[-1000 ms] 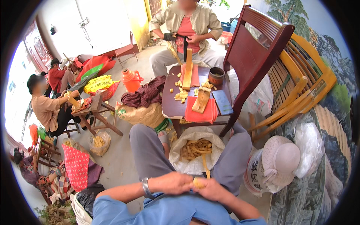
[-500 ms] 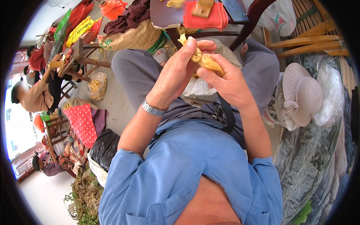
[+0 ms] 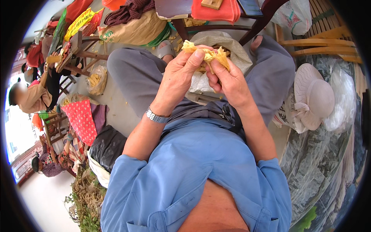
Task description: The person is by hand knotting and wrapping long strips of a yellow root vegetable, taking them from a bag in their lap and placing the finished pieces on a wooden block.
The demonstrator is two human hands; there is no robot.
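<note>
The left hand [image 3: 181, 73] and right hand [image 3: 232, 83] are near each other, both pinched on a crumpled yellow strip [image 3: 210, 56] that spans between their fingertips. Below and just beyond them lies an open white sack [image 3: 244, 58]; farther beyond is a dark chair [image 3: 172, 8]. For good control, it seems best to pinch close to the folds, work with light, even pressure so nothing tears, and stay above the sack's mouth.
</note>
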